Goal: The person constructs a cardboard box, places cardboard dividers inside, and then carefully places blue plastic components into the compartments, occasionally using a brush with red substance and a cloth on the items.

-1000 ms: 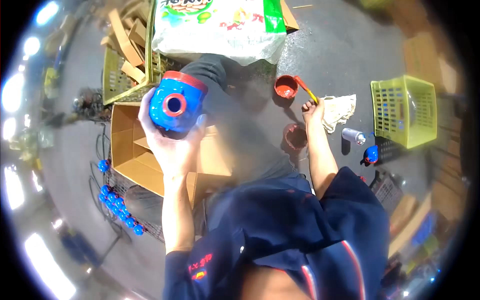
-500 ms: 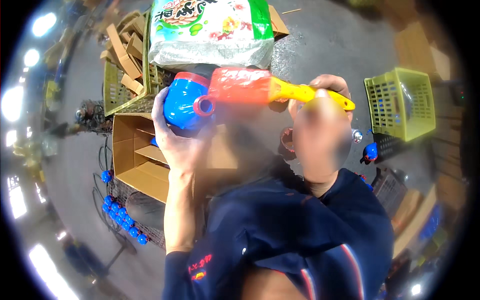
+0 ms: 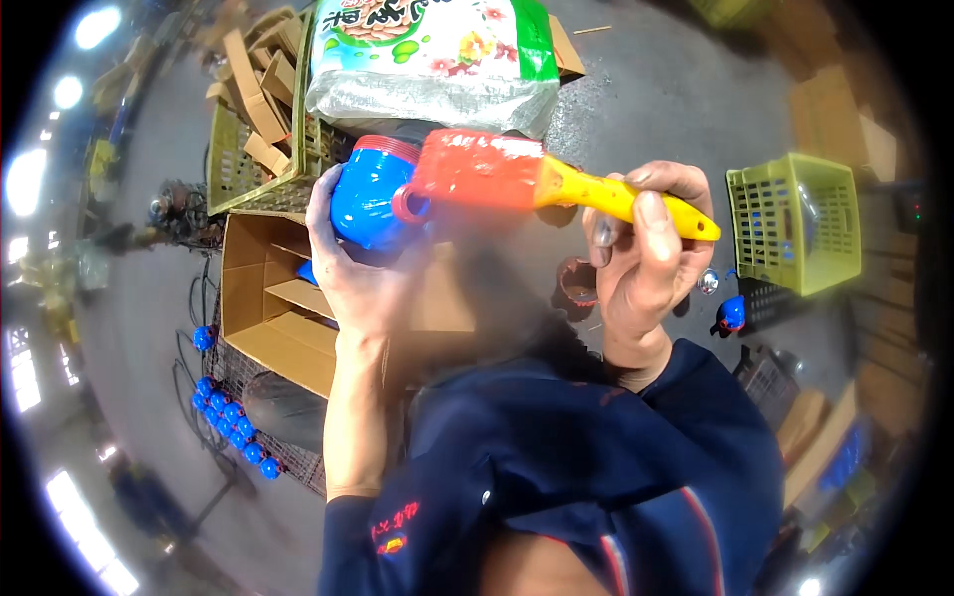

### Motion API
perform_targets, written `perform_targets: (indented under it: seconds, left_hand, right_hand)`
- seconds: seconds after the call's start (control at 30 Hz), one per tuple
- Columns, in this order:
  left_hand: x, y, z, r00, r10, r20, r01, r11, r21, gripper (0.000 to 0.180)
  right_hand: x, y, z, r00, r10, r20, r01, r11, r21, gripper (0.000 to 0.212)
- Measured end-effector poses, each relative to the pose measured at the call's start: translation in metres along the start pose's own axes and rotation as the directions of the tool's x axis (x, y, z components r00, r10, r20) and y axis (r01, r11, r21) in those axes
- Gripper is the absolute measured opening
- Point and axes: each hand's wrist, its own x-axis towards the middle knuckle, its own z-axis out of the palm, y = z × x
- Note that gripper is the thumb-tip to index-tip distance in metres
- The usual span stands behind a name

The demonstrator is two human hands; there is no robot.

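My left hand (image 3: 360,283) is wrapped round a rounded blue metal part (image 3: 370,204) held up in front of me. Red paint covers its threaded top end and a small ring-shaped opening on its right side. In my right hand (image 3: 651,253) is a paintbrush (image 3: 571,185), gripped by its yellow handle between thumb and fingers. The brush head, coated in wet-looking red paint, points left and lies against or just in front of the part beside the ring. Whether the bristles touch it I cannot tell.
An open cardboard box (image 3: 288,348) stands below my left hand. Beyond are a yellow crate of cardboard scraps (image 3: 231,174) and a large printed sack (image 3: 427,94). A red-stained pot (image 3: 576,283) sits below the brush. Right: a yellow-green crate (image 3: 795,223). Several blue parts (image 3: 234,422) lie lower left.
The brush handle has tilted slightly down at its right end, and its head has shifted a little left over the blue part. My left hand keeps its hold. The whole view has shifted slightly.
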Motion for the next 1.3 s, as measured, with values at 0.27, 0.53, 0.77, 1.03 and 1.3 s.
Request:
perform_targets:
  seconds: [0.27, 0.53, 0.77, 1.03, 1.3]
  left_hand:
    - [0.002, -0.002, -0.009, 0.999, -0.052, 0.008, 0.053, 0.998, -0.027, 0.09]
    - [-0.013, -0.032, -0.039, 0.99, -0.137, 0.038, 0.142, 0.969, -0.204, 0.091]
    - [-0.029, -0.022, -0.043, 0.947, -0.317, 0.06, 0.315, 0.871, -0.377, 0.093]
    - [-0.04, -0.031, -0.051, 0.936, -0.349, -0.046, 0.27, 0.795, -0.544, 0.094]
    - [-0.051, 0.007, -0.08, 0.999, 0.007, 0.044, 0.007, 0.953, -0.304, 0.065]
  right_hand:
    - [-0.006, 0.004, -0.004, 0.996, 0.061, -0.069, -0.07, 0.987, -0.146, 0.01]
    - [-0.003, 0.157, -0.164, 0.869, 0.279, -0.409, -0.454, 0.778, -0.434, 0.016]
    - [-0.029, 0.286, -0.269, 0.285, 0.787, -0.547, -0.895, 0.423, 0.142, 0.03]
    - [-0.037, 0.111, -0.005, 0.897, 0.411, 0.162, -0.37, 0.899, -0.236, 0.064]
    - [-0.036, 0.088, 0.096, 0.754, 0.622, 0.212, -0.652, 0.748, 0.121, 0.072]
